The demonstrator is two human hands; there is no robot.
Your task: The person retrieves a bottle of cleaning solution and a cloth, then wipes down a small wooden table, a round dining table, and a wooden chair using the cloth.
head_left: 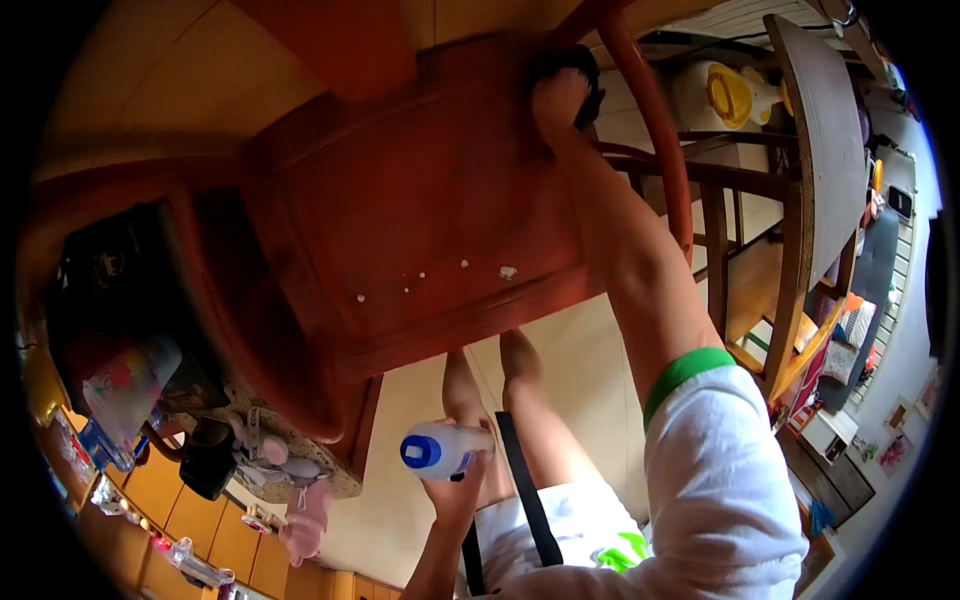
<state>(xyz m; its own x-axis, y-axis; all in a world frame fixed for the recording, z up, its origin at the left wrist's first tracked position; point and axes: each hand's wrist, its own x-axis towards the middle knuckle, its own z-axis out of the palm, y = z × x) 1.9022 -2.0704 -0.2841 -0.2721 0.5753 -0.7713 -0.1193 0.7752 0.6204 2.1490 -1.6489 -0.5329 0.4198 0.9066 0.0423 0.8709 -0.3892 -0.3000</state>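
Observation:
My left hand is wrapped round a white bottle with a blue cap, held low in front of my legs. My right arm reaches far forward across a red-brown wooden seat. At the seat's far right corner, beside a curved red armrest, my right hand is closed on a black cloth; its fingers are partly hidden. Small white blobs lie in a row near the seat's front edge.
To the left, a stone-topped surface bears a black cup, plastic bags and a pink bottle. Wooden chairs and a table stand on the right, with a yellow-lidded container behind them. Pale tiles cover the floor.

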